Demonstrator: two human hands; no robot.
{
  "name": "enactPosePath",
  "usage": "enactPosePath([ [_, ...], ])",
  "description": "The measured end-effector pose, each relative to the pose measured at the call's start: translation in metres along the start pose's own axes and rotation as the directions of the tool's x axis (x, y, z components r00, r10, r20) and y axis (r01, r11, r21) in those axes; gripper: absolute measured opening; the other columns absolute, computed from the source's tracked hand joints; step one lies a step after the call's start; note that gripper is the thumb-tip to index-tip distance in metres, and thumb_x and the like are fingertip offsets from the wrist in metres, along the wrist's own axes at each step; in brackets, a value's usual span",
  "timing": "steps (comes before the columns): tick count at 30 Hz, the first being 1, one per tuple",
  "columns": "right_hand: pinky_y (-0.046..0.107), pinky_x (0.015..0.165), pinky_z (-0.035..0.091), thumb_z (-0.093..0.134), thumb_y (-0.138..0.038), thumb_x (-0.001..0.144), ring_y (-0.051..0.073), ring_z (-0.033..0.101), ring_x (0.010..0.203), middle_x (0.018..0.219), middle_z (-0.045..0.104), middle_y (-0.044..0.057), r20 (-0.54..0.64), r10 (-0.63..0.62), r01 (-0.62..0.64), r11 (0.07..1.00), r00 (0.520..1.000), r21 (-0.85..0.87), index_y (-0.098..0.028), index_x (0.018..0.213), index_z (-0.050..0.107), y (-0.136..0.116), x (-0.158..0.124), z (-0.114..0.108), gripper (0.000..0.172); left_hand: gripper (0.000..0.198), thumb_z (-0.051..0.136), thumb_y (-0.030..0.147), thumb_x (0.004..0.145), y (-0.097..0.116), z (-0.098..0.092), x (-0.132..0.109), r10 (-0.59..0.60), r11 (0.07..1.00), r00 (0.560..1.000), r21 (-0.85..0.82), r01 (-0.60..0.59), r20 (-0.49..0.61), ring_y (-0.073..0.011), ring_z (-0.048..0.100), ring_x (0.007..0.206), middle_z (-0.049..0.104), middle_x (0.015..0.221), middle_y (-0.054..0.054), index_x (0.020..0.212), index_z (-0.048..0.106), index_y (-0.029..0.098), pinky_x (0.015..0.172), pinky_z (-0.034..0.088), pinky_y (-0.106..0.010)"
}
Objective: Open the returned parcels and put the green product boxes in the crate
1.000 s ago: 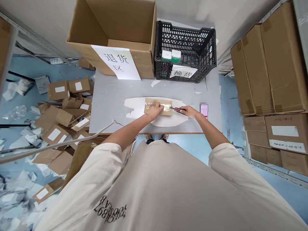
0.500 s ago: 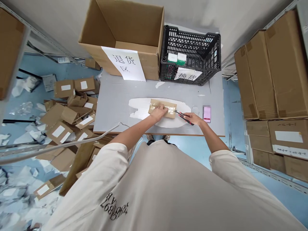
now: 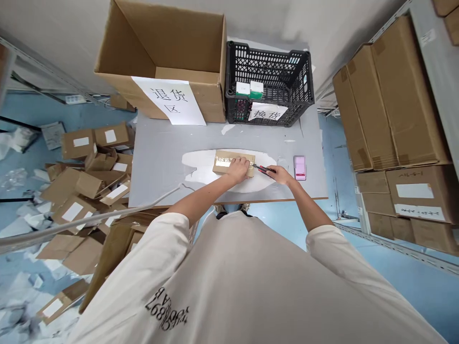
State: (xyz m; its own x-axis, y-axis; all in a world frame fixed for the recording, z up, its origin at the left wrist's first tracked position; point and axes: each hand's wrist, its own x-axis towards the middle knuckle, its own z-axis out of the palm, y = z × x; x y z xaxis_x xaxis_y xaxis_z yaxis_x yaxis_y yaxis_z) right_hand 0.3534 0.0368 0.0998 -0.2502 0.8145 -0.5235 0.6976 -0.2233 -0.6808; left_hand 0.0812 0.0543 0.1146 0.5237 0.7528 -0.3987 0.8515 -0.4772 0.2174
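A small brown cardboard box (image 3: 223,162) with shiny clear tape lies on a white patch (image 3: 195,165) of the table. Over its top and near side, the fingers of my left hand (image 3: 238,169) are pressed, holding it down. My right hand (image 3: 281,175) is closed around a black and red box cutter (image 3: 262,168). The cutter's tip meets the right end of the box, at the tape. Whether the blade has gone through the tape is too small to tell. A phone (image 3: 300,168) with a pink screen lies to the right of my right hand.
At the back of the table (image 3: 158,143) stand a large open carton (image 3: 211,95) and a black plastic crate (image 3: 304,93) holding small white-green boxes. Cartons (image 3: 405,105) are stacked at right. Discarded boxes (image 3: 77,143) litter the floor at left; a pale cable (image 3: 143,206) crosses there.
The box has turned slightly, and its near side shows more now. My left hand has shifted toward its right end. The view has swung a little to the right.
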Motion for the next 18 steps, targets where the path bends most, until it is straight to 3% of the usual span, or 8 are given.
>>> enactPosePath([
  [6,0.035,0.087,0.054,0.061,-0.037,0.105,0.026,0.071,0.096,0.120,0.086,0.010,-0.030,-0.071,0.063,0.975,0.997,-0.211,-0.022,0.133,0.084,0.004,0.013,-0.011,0.040,0.060,0.081,0.027,0.102,0.003,0.005,0.005,-0.015,1.000,1.000,0.027,0.014,0.022,-0.0437,0.062,0.146,0.063,0.158,-0.026,0.159,0.064,0.016,0.139,0.024,-0.065],
  [9,0.035,0.092,0.055,0.059,-0.033,0.107,0.029,0.074,0.108,0.131,0.085,0.012,0.000,-0.123,0.118,0.949,0.992,-0.293,-0.023,0.135,0.084,0.002,0.024,-0.013,0.039,0.058,0.078,0.026,0.103,0.003,0.009,0.004,-0.009,1.000,1.000,0.025,0.009,0.018,-0.0438,0.060,0.150,0.061,0.160,-0.024,0.160,0.064,0.020,0.139,0.025,-0.064],
  [13,0.034,0.090,0.052,0.058,-0.034,0.108,0.028,0.073,0.105,0.122,0.085,0.009,0.067,-0.157,0.170,0.936,0.985,-0.308,-0.025,0.128,0.085,-0.001,0.031,-0.014,0.035,0.054,0.073,0.024,0.105,0.001,0.014,0.002,-0.011,1.000,1.000,0.009,0.011,0.010,-0.0415,0.062,0.148,0.061,0.158,-0.023,0.159,0.064,0.024,0.139,0.026,-0.064],
  [18,0.032,0.075,0.046,0.060,-0.047,0.106,0.022,0.063,0.082,0.092,0.076,0.003,0.134,-0.068,0.081,0.992,0.989,-0.096,-0.021,0.126,0.083,0.007,0.022,-0.013,0.040,0.052,0.068,0.020,0.107,-0.001,0.020,0.002,0.001,1.000,1.000,-0.003,-0.001,-0.013,-0.0402,0.061,0.150,0.064,0.153,-0.022,0.159,0.063,0.026,0.138,0.027,-0.064],
])
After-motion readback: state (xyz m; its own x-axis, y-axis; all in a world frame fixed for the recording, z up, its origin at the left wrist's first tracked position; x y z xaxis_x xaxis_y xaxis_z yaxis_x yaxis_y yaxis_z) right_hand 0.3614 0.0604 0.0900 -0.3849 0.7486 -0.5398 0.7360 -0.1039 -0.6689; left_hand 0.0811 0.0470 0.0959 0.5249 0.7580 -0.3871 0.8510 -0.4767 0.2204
